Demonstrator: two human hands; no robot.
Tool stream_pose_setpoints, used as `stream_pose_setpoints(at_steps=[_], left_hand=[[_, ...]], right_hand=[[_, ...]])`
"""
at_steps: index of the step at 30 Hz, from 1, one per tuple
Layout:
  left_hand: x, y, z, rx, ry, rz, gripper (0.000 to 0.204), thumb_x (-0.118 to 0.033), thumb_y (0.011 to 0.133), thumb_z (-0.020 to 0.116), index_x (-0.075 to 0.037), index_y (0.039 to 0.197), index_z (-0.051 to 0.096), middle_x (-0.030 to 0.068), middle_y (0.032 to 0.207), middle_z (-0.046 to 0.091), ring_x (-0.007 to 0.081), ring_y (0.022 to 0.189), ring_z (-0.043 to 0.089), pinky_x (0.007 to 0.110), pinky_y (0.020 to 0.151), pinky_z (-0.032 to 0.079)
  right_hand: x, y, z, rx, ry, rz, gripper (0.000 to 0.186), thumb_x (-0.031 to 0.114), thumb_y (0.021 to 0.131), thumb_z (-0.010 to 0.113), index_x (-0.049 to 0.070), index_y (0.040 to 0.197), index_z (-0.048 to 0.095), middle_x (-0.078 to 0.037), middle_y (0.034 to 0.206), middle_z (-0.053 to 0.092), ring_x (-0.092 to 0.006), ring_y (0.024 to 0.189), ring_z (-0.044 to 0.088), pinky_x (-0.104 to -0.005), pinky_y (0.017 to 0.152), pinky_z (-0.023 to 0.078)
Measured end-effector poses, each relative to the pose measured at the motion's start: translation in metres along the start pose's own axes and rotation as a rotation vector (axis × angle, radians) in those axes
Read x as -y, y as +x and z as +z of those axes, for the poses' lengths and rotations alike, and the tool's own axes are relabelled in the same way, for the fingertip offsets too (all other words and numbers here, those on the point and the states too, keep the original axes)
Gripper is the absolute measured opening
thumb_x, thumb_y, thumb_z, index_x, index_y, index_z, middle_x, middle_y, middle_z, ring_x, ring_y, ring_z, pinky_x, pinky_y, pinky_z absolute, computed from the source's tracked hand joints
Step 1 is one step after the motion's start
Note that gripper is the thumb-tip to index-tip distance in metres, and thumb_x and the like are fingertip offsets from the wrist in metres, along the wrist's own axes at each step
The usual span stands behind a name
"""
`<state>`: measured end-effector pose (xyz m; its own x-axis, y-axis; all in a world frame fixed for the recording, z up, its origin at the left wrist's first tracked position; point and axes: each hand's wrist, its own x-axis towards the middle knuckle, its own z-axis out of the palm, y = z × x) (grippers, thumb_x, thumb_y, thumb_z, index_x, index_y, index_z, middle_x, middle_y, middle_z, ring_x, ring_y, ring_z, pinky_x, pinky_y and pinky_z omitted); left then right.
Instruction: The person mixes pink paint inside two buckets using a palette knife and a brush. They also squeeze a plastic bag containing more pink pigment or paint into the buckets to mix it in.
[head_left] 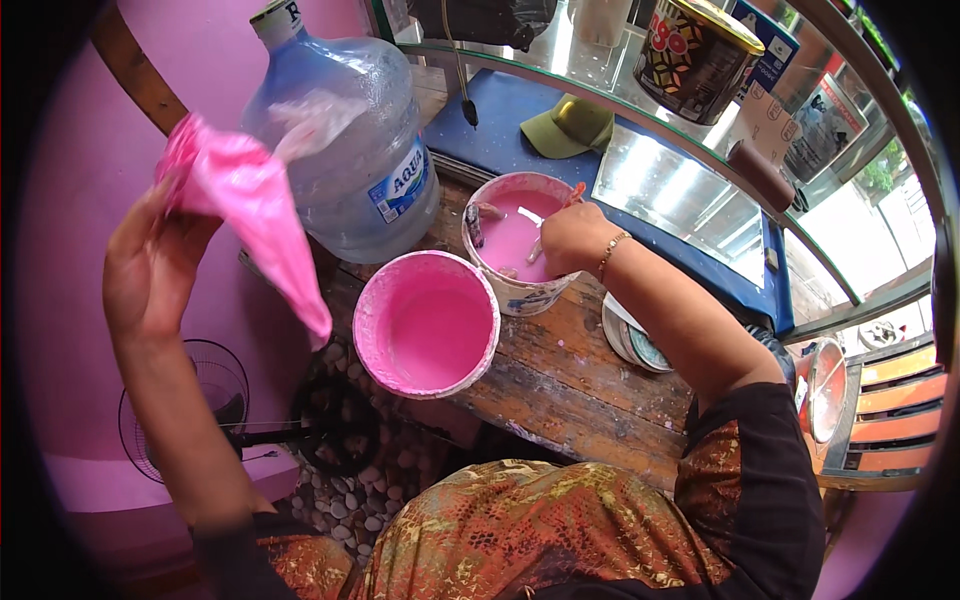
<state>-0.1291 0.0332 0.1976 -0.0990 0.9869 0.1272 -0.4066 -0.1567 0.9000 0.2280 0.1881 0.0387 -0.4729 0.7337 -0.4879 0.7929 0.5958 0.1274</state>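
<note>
My left hand (150, 255) is raised at the left, its fingers closed on the upper part of a limp, cone-shaped pink plastic bag (240, 185). The bag's narrow tip hangs down and to the right. Over the right rim of the far bucket (525, 300), my right hand (575, 240) is closed, knuckles up. An orange-red bit shows above its fingers and a pale piece below; what it grips is mostly hidden. Pink liquid (510, 235) fills part of that bucket, with a smeared object against its left wall. Nearer me, a second bucket (425, 265) is coated pink inside.
A large clear water jug (345, 130) stands behind the buckets on the paint-spotted wooden table (575, 385). Round lids (635, 340) lie under my right forearm. A green cap (570, 127) and a glass case (650, 130) are behind. A fan (190, 405) stands lower left.
</note>
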Motion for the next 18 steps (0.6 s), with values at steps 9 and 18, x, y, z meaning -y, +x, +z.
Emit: stream_pose_setpoints(at_steps=[9,18], left_hand=[[-0.005,-0.138,-0.069,-0.283,0.232,0.064,0.039,-0.013,0.095,0.048,0.002,0.130,0.045,0.0132,0.123,0.057,0.0212,0.114,0.056,0.037,0.094,0.049],[0.045,-0.212,-0.110,-0.478,0.159,-0.008,0.046,-0.011,0.093,0.050,0.002,0.136,0.040,0.0160,0.126,0.054,0.0246,0.115,0.056,0.037,0.095,0.052]], right_hand=[[-0.015,0.045,0.012,-0.376,-0.183,-0.145,0.024,0.025,0.075,0.066,0.007,0.089,0.073,-0.010,0.092,0.070,-0.0270,0.111,0.053,-0.0381,0.081,0.045],[-0.011,0.019,-0.054,-0.082,-0.050,-0.131,0.022,0.019,0.071,0.073,0.004,0.088,0.072,-0.014,0.088,0.069,-0.0318,0.089,0.067,-0.0391,0.075,0.053]])
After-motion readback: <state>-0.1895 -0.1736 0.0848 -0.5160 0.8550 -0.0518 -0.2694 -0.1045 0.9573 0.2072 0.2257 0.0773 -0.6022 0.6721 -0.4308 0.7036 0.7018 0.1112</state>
